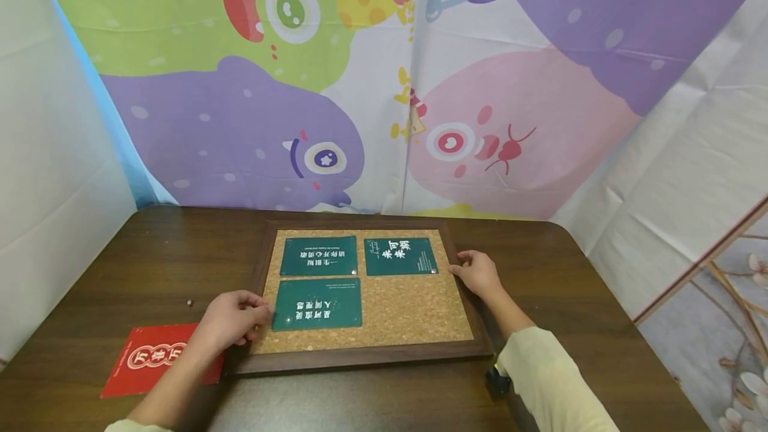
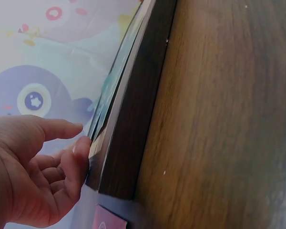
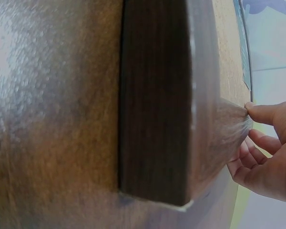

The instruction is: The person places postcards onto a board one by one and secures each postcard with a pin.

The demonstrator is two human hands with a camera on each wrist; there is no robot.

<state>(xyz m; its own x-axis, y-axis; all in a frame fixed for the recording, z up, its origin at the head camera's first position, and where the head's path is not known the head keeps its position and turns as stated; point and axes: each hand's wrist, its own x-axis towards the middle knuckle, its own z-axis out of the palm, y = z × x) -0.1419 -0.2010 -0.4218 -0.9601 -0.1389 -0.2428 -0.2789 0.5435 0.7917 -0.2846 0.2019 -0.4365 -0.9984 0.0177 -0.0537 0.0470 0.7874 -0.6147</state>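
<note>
A cork board (image 1: 414, 315) in a dark wooden frame lies on the table, bearing three green cards with white lettering. Two sit along its far side: the left card (image 1: 318, 257) and the right card (image 1: 399, 257). Nearer me is the third card (image 1: 318, 303), at the board's left. My left hand (image 1: 234, 319) is by this card's left edge over the frame, fingers loosely curled; its thumb and index finger are apart in the left wrist view. The frame's right edge is pinched by my right hand (image 1: 478, 273); the right wrist view shows thumb and fingers (image 3: 269, 114) at it.
Partly under my left forearm, a red card (image 1: 135, 365) with pale lettering lies on the brown table (image 1: 576, 325). A tiny object (image 1: 189, 302) lies left of the board. Close to my right sleeve is a small black and yellow item (image 1: 498, 379). A cartoon-patterned curtain (image 1: 384, 105) hangs behind.
</note>
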